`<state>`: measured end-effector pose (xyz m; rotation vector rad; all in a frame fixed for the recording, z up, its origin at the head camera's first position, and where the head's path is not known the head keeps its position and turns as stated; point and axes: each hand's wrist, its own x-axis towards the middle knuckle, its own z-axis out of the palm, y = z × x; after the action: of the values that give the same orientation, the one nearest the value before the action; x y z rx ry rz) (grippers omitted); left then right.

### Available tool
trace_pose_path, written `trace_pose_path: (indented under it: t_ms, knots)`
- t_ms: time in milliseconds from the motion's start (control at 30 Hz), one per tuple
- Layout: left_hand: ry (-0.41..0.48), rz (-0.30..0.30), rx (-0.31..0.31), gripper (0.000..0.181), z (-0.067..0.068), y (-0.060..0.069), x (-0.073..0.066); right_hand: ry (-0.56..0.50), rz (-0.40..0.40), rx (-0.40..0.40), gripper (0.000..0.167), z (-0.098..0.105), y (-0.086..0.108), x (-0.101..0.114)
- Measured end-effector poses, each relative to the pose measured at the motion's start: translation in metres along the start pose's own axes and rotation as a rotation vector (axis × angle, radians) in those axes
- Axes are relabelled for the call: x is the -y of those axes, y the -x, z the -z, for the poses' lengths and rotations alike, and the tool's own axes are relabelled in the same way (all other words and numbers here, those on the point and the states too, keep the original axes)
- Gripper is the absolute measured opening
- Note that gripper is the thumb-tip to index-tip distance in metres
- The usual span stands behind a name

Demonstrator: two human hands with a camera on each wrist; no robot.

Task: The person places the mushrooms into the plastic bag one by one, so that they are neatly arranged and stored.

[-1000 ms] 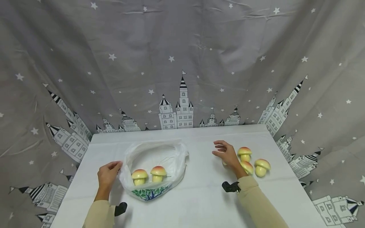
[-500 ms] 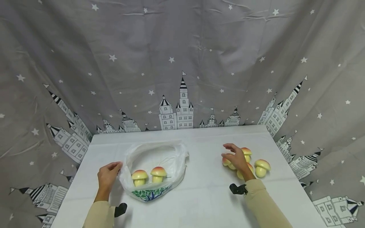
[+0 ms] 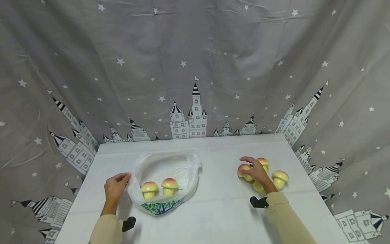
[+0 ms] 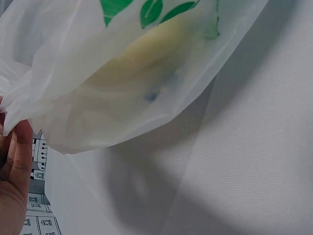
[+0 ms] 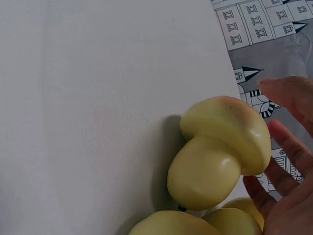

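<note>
A white translucent plastic bag (image 3: 190,191) with a green and blue tree print stands with its mouth spread wide. My left hand (image 3: 115,188) pinches the bag's left rim, and the left wrist view shows bunched plastic at its fingers (image 4: 19,147). Two yellow toy mushrooms (image 3: 169,186) with reddish caps sit inside. Over at the right, my right hand (image 3: 259,173) is above a cluster of similar mushrooms, fingers spread and loosely bent. The right wrist view has one mushroom (image 5: 220,147) between the thumb and fingers, without a visible grip; fingertips are close to its cap.
Another mushroom (image 3: 279,179) stands right of the right wrist, and one (image 3: 257,186) is partly covered by the hand. A white cloth covers the table (image 3: 219,203). Behind it hangs a grey curtain (image 3: 219,67) printed with castles and stars.
My right hand has moved right and slightly down, onto the mushroom cluster, uncovering the cluster's left mushroom. The left hand, the bag and its mushrooms have stayed put.
</note>
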<state>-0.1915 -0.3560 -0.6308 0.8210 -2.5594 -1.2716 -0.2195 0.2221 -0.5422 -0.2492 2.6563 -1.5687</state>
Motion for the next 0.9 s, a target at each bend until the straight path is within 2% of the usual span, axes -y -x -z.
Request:
trace_pose_path:
  t_ms: [133,433,700,900]
  knots:
    - [0.007,-0.003,-0.003,0.055,0.0011,-0.0007,0.0014,0.016,-0.02,0.059,0.049,0.002,-0.0004,0.001]
    - [0.022,-0.009,-0.018,0.051,0.0028,-0.0031,0.0046,0.147,-0.062,0.19,0.053,0.0054,-0.004,0.0036]
    - [0.023,-0.009,-0.016,0.053,0.002,-0.0015,0.0053,0.188,-0.079,0.25,0.058,0.0049,-0.0048,0.0023]
    - [0.012,-0.011,0.004,0.052,0.0034,-0.0028,0.004,0.205,-0.087,0.26,0.059,0.0054,-0.0065,0.0033]
